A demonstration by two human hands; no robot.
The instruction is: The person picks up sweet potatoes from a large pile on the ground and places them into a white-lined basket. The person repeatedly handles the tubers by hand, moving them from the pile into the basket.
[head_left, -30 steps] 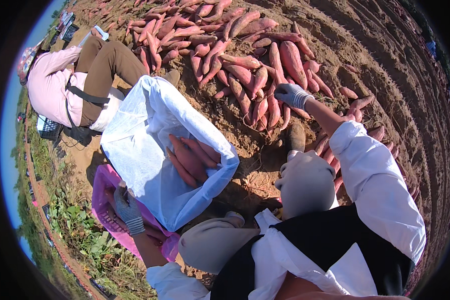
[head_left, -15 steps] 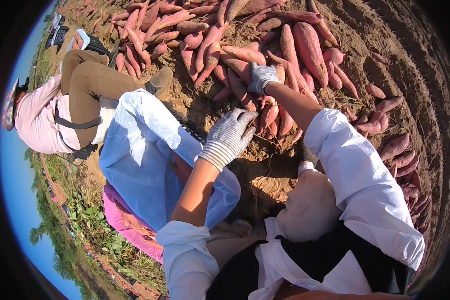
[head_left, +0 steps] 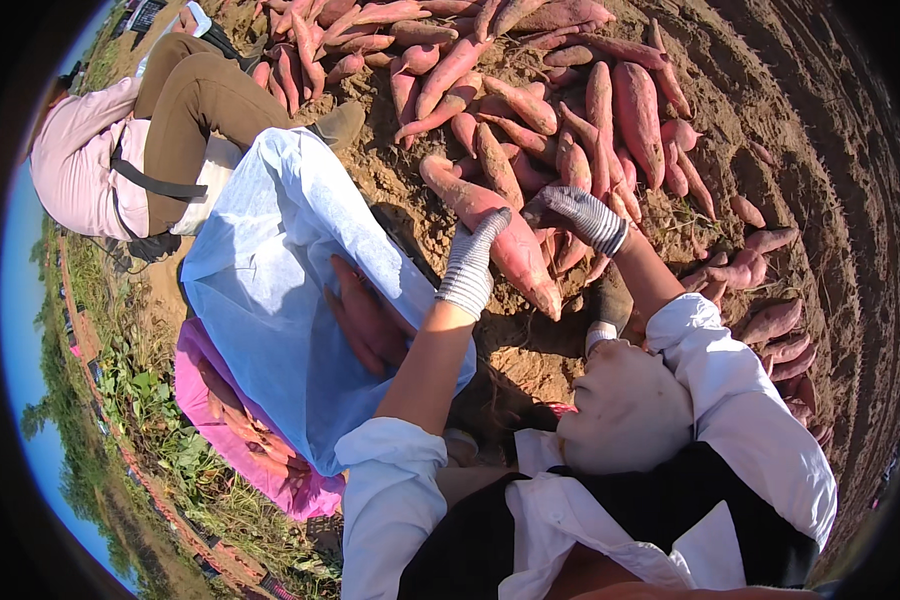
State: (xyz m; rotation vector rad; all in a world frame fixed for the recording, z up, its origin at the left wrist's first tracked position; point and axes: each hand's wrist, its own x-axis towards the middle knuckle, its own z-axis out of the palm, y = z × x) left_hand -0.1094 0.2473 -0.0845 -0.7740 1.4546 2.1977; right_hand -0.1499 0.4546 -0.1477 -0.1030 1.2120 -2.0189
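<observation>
A large pinkish sweet potato [head_left: 515, 250] lies slanted at the near edge of the pile of sweet potatoes [head_left: 530, 90] on the soil. My left hand [head_left: 473, 262], in a grey knitted glove, holds it from the left, fingers up along its side. My right hand [head_left: 573, 215], gloved the same way, grips it from the right, next to the smaller roots. To the left of my left forearm, an open white fabric bag [head_left: 270, 270] holds several sweet potatoes [head_left: 365, 315].
A pink bag [head_left: 225, 425] with more sweet potatoes lies under the white one, beside grass. Another person [head_left: 140, 150], in a pink top and brown trousers, crouches at the upper left by the pile. Loose sweet potatoes [head_left: 760, 270] lie scattered to the right on furrowed soil.
My left hand left the bag's edge, reached across to the pile and closed on the large sweet potato. My right hand shifted from the smaller roots onto the same potato.
</observation>
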